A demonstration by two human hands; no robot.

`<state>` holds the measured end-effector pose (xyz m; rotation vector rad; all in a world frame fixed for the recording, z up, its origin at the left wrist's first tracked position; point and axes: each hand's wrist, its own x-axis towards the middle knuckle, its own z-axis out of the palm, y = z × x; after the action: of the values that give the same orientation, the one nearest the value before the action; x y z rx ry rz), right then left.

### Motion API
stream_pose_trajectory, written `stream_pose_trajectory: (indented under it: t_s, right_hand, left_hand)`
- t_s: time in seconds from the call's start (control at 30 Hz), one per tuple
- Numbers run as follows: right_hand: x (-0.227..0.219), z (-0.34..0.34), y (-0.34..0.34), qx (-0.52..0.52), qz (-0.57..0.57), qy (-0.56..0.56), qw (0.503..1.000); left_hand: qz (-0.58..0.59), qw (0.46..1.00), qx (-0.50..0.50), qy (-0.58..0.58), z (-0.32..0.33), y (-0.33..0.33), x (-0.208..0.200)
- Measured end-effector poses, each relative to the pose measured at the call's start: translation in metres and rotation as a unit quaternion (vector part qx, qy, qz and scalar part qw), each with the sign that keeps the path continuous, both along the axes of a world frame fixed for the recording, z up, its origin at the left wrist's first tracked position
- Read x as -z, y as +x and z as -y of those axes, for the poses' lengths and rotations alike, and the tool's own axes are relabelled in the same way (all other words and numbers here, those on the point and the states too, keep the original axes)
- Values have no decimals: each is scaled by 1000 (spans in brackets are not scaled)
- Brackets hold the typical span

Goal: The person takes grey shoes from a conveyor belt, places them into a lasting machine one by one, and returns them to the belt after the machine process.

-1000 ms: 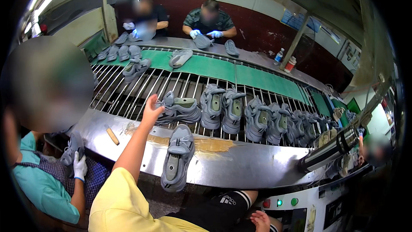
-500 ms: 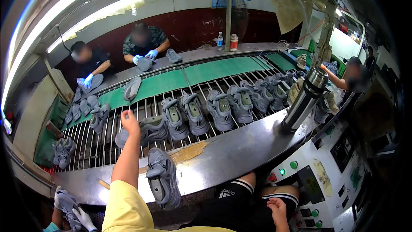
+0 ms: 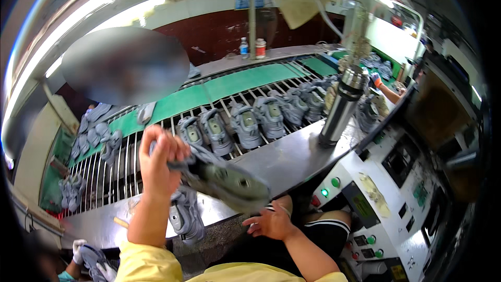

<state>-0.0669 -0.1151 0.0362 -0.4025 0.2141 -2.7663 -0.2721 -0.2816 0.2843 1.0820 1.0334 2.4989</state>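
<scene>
A grey sneaker [image 3: 229,184] hangs tilted over the metal ledge, its opening and pale insole towards me. My left hand [image 3: 160,159] is closed round its toe end, away from the heel. Just below the heel is my right hand [image 3: 274,222], fingers apart and holding nothing; whether it touches the shoe I cannot tell. Another grey sneaker [image 3: 186,218] stands at the ledge's near edge, partly covered by my left forearm and the held shoe.
Grey sneakers [image 3: 245,128] line the metal-bar conveyor beyond the ledge [image 3: 292,149]. A steel flask [image 3: 342,107] stands on the ledge at right, above a control panel [image 3: 360,177] with green buttons. At lower left, a co-worker's gloved hands [image 3: 107,270] hold a shoe; another person's arm [image 3: 390,93] reaches in at right.
My left hand has picked up a sneaker from the near side of the conveyor and drawn it back towards me. My right hand has risen from my lap towards its heel. The view has shifted.
</scene>
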Motion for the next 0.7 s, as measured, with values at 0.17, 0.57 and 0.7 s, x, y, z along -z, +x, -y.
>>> stream_pose_trajectory:
  t_s: [0.17,0.57,0.7]
  right_hand:
    - [-47,29,27,24,47,-71,996]
    - [-75,-29,199,547,137,-25,826]
    - [-108,-94,248,672,230,131,691]
  left_hand:
    - [182,971,155,-25,-43,98,58]
    - [-343,899,270,-36,-135,213,110]
    - [-244,941,176,-153,-135,179,186]
